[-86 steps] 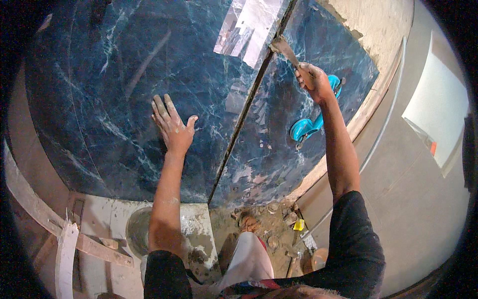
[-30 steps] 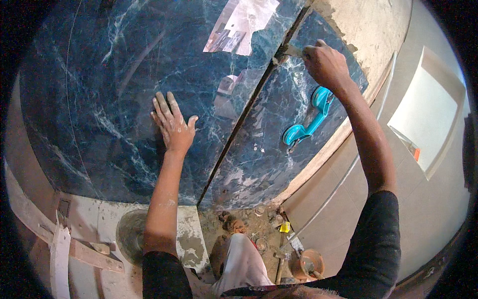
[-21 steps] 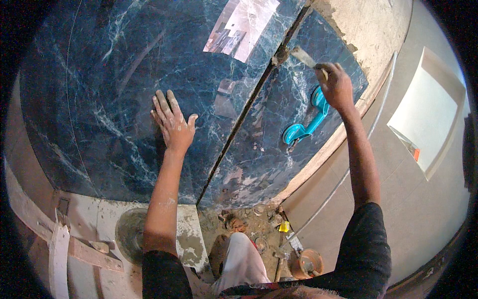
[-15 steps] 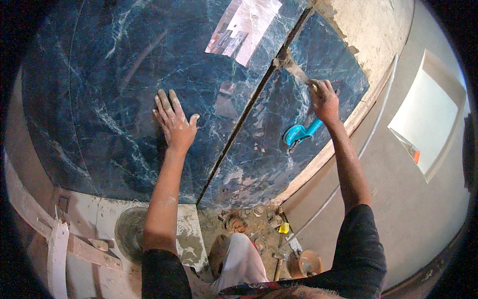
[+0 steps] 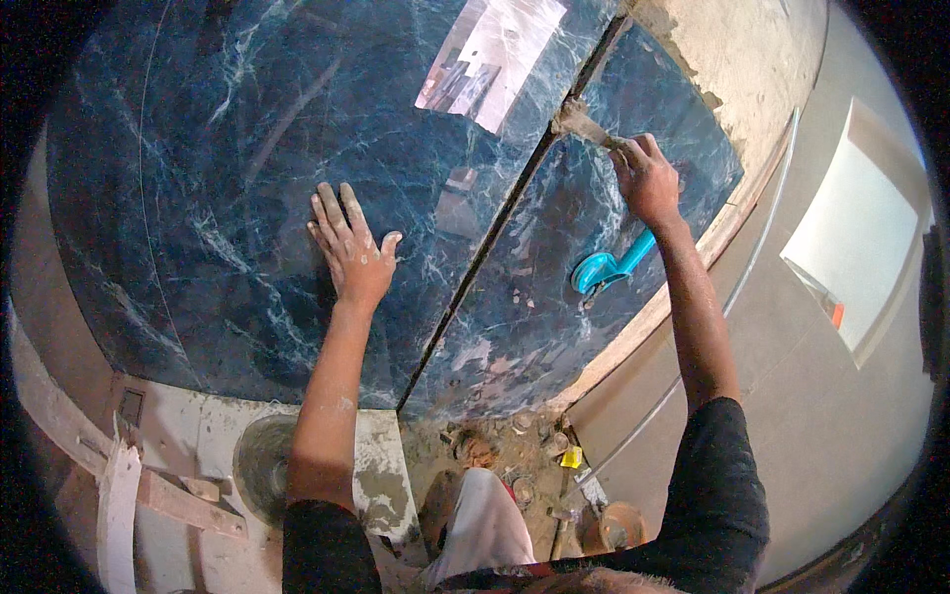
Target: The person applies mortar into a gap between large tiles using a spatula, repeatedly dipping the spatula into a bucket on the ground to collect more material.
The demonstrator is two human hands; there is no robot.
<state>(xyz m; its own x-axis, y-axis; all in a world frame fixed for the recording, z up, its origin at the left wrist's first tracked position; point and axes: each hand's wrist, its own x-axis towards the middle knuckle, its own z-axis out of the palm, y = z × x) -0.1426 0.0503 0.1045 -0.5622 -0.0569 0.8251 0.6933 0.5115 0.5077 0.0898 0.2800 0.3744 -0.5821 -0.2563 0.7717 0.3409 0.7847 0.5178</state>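
Note:
My left hand [image 5: 354, 259] lies flat on a dark blue, white-veined marble slab [image 5: 247, 168], its fingers spread and dusted with pale powder. In my right hand [image 5: 648, 183] is a flat-bladed scraper [image 5: 592, 127], its handle mostly hidden by my fingers. A lump of grey-brown mortar [image 5: 569, 117] sits at the blade's end, touching the dark gap [image 5: 495, 233] between the large slab and a narrower slab [image 5: 534, 287] of the same stone. Below my right forearm, a turquoise suction-cup lifter [image 5: 599, 272] is attached to the narrower slab.
Rough bare wall [image 5: 732, 59] borders the narrower slab at upper right. A pale pipe [image 5: 747, 267] runs along the grey wall, which has a white recess [image 5: 851, 233]. Rubble [image 5: 480, 450] covers the floor by my knee, near a round container [image 5: 618, 525]. Wooden boards [image 5: 124, 505] stand lower left.
My right hand has tilted and risen slightly, keeping the scraper's end at the gap. The left hand stays flat on the slab. The whole view has shifted a little.

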